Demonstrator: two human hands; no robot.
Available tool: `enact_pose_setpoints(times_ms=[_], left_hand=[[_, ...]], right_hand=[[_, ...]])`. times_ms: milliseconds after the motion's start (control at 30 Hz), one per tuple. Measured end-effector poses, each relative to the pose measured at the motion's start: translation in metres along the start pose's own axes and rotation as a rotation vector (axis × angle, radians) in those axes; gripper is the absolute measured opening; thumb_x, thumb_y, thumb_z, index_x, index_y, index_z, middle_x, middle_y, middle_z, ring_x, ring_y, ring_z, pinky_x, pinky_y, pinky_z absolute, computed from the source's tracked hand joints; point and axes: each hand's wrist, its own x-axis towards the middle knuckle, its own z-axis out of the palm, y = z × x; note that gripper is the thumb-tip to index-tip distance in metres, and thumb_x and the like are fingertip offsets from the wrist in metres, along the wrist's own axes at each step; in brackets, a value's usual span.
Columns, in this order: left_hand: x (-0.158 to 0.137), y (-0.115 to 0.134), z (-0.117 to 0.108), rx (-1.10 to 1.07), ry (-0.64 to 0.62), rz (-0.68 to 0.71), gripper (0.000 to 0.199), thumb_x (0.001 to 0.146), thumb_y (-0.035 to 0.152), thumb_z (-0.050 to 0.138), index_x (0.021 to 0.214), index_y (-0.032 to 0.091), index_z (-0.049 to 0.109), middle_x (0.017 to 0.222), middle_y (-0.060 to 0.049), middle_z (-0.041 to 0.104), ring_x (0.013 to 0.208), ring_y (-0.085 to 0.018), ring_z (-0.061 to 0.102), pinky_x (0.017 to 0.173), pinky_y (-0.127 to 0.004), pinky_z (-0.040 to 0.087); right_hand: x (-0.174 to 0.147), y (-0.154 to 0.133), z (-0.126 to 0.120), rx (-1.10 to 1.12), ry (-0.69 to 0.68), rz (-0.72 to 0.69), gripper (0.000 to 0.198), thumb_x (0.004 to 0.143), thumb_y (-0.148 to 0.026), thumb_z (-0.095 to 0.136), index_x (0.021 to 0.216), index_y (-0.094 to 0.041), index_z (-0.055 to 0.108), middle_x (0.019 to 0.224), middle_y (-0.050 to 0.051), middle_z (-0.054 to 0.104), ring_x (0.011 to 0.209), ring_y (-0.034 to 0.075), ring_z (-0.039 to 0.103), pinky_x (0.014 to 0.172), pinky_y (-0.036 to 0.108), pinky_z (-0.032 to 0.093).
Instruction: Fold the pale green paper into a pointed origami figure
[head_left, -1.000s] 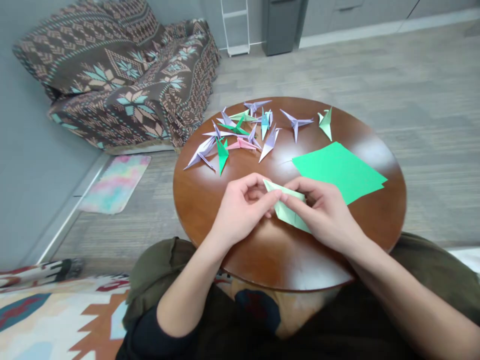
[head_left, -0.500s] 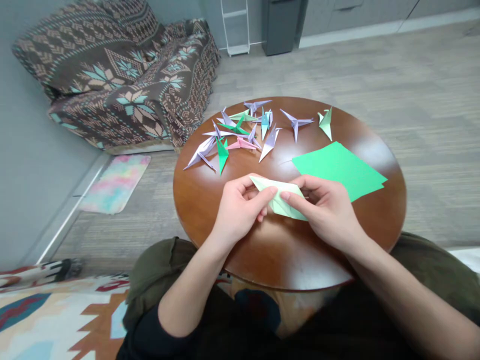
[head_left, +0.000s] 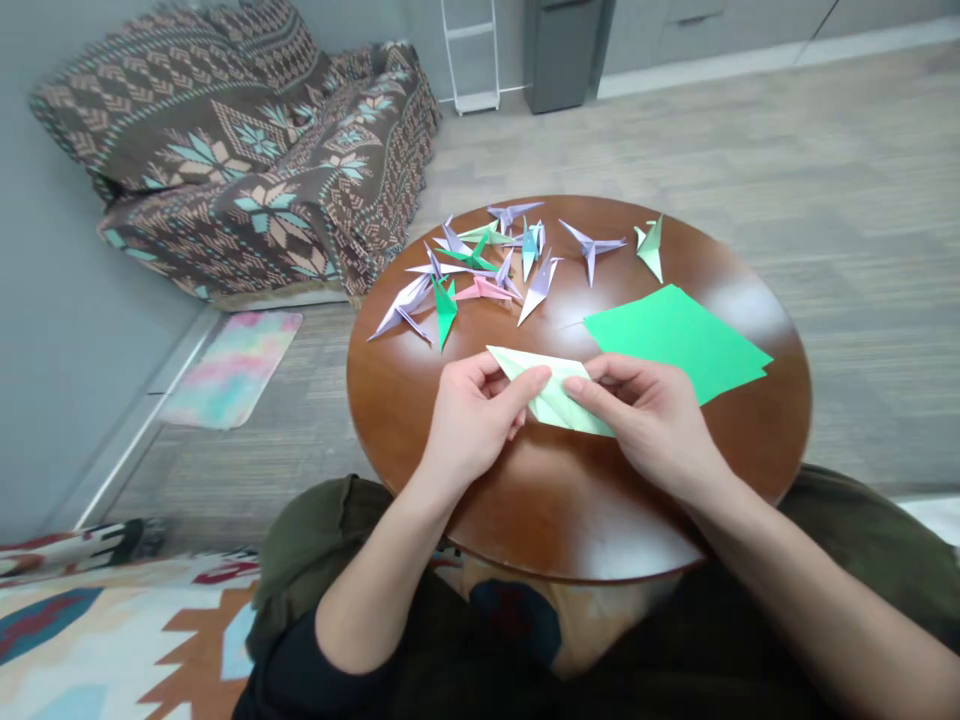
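A pale green folded sheet of origami paper (head_left: 559, 400) is held above the near half of the round table, creased and pointed at its left end. My left hand (head_left: 476, 405) pinches its left part, thumb on top and fingers behind. Gripping the right part is my right hand (head_left: 649, 415), its thumb pressed on the paper's face. The fingers behind the paper are partly hidden. Just beyond my right hand lie green paper sheets (head_left: 675, 335), stacked slightly askew.
Several folded paper cranes in purple, green and pink, such as a pink crane (head_left: 484, 289), crowd the far left of the brown table (head_left: 405, 420). A light green crane (head_left: 650, 248) stands at the far right. A patterned sofa (head_left: 262, 190) is beyond the table.
The folded paper has shifted slightly left, and more of its pointed left end and creased face shows. My left hand moved a little left; both hands keep their hold.
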Motion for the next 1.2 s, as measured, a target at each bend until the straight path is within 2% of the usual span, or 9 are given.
enact_pose_setpoints(times_ms=[133, 267, 400, 467, 600, 767, 833, 967, 1200], left_hand=[[-0.001, -0.002, 0.001, 0.006, -0.015, -0.020, 0.029, 0.081, 0.040, 0.085, 0.079, 0.015, 0.071, 0.044, 0.006, 0.052, 0.036, -0.006, 0.039, 0.037, -0.019, 0.027], [-0.002, -0.001, 0.001, 0.057, -0.016, 0.019, 0.028, 0.077, 0.035, 0.088, 0.070, 0.014, 0.071, 0.045, 0.006, 0.050, 0.041, -0.006, 0.040, 0.042, -0.020, 0.030], [-0.004, 0.001, 0.001, 0.093, -0.056, 0.052, 0.021, 0.077, 0.031, 0.087, 0.078, 0.014, 0.077, 0.053, 0.003, 0.058, 0.048, -0.009, 0.049, 0.048, -0.021, 0.038], [-0.003, 0.002, 0.001, 0.084, -0.050, 0.059, 0.021, 0.076, 0.031, 0.087, 0.078, 0.014, 0.076, 0.053, 0.004, 0.058, 0.048, -0.009, 0.049, 0.048, -0.021, 0.038], [-0.001, 0.002, -0.001, 0.063, -0.037, 0.059, 0.023, 0.074, 0.029, 0.088, 0.071, 0.013, 0.073, 0.049, 0.005, 0.053, 0.044, -0.006, 0.041, 0.044, -0.020, 0.032], [0.004, 0.000, -0.006, 0.065, 0.030, 0.065, 0.018, 0.077, 0.027, 0.084, 0.073, 0.013, 0.073, 0.050, 0.006, 0.053, 0.043, -0.005, 0.037, 0.044, -0.020, 0.031], [0.006, 0.000, -0.007, 0.058, 0.035, 0.071, 0.017, 0.077, 0.026, 0.084, 0.074, 0.013, 0.074, 0.053, 0.005, 0.057, 0.045, -0.005, 0.040, 0.047, -0.020, 0.034], [0.006, -0.002, -0.008, 0.081, -0.045, 0.077, 0.014, 0.078, 0.025, 0.082, 0.080, 0.013, 0.077, 0.066, 0.001, 0.067, 0.057, -0.008, 0.053, 0.055, -0.020, 0.040], [0.005, 0.000, -0.009, 0.120, -0.071, 0.073, 0.012, 0.074, 0.023, 0.081, 0.073, 0.013, 0.074, 0.061, 0.002, 0.065, 0.055, -0.009, 0.052, 0.054, -0.020, 0.039]], right_hand=[[0.000, -0.001, 0.000, -0.048, 0.018, -0.026, 0.023, 0.087, -0.038, 0.078, 0.077, -0.018, 0.072, 0.069, 0.000, 0.067, 0.061, 0.014, 0.056, 0.056, 0.025, 0.042], [-0.004, -0.001, 0.005, -0.106, 0.014, -0.071, 0.016, 0.090, -0.031, 0.073, 0.079, -0.019, 0.070, 0.072, 0.000, 0.068, 0.063, 0.014, 0.057, 0.056, 0.025, 0.042], [-0.007, -0.001, 0.006, -0.201, 0.008, -0.099, 0.013, 0.089, -0.024, 0.068, 0.077, -0.018, 0.068, 0.065, -0.002, 0.062, 0.059, 0.012, 0.053, 0.053, 0.025, 0.038], [-0.006, -0.002, 0.005, -0.211, 0.008, -0.085, 0.011, 0.086, -0.022, 0.067, 0.077, -0.018, 0.068, 0.064, -0.002, 0.062, 0.058, 0.012, 0.053, 0.052, 0.024, 0.037], [-0.004, -0.001, 0.003, -0.212, 0.021, -0.043, 0.009, 0.083, -0.022, 0.066, 0.076, -0.018, 0.068, 0.061, -0.003, 0.061, 0.055, 0.011, 0.051, 0.051, 0.025, 0.035], [-0.001, 0.001, 0.000, -0.228, 0.025, -0.060, 0.010, 0.081, -0.019, 0.062, 0.073, -0.018, 0.067, 0.063, -0.003, 0.063, 0.056, 0.011, 0.053, 0.053, 0.025, 0.035], [0.000, 0.001, -0.001, -0.229, 0.022, -0.071, 0.010, 0.081, -0.018, 0.061, 0.074, -0.018, 0.068, 0.063, -0.003, 0.063, 0.056, 0.011, 0.053, 0.052, 0.024, 0.035], [0.000, -0.001, -0.001, -0.216, 0.042, -0.100, 0.011, 0.084, -0.020, 0.062, 0.075, -0.018, 0.067, 0.062, -0.003, 0.061, 0.056, 0.010, 0.051, 0.052, 0.024, 0.035], [-0.004, 0.000, 0.002, -0.144, -0.020, -0.093, 0.015, 0.090, -0.029, 0.067, 0.080, -0.018, 0.068, 0.065, -0.002, 0.062, 0.057, 0.012, 0.052, 0.053, 0.024, 0.039]])
